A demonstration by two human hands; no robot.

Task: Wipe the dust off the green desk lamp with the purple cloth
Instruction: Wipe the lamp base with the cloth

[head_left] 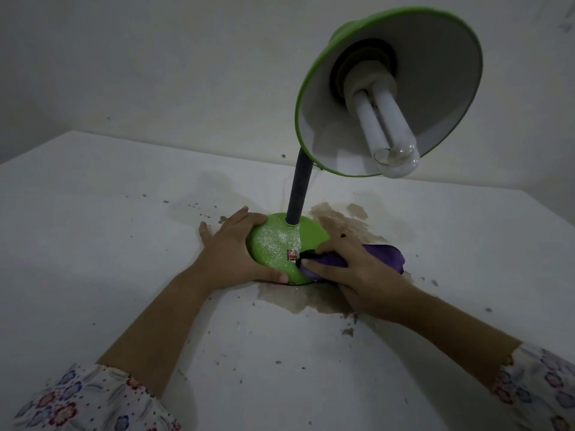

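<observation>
Left hand (pixel 231 253) grips lamp base (pixel 280 244); right hand (pixel 357 275) holds purple cloth (pixel 384 255) on stained table (pixel 93 244).

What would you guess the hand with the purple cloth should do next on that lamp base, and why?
Probably sweep the purple cloth leftward across the green base. The right hand presses it at the base's right edge, where the surface looks clean, while white dust still speckles the middle and left. The left hand grips the base's left rim, steadying it.
</observation>
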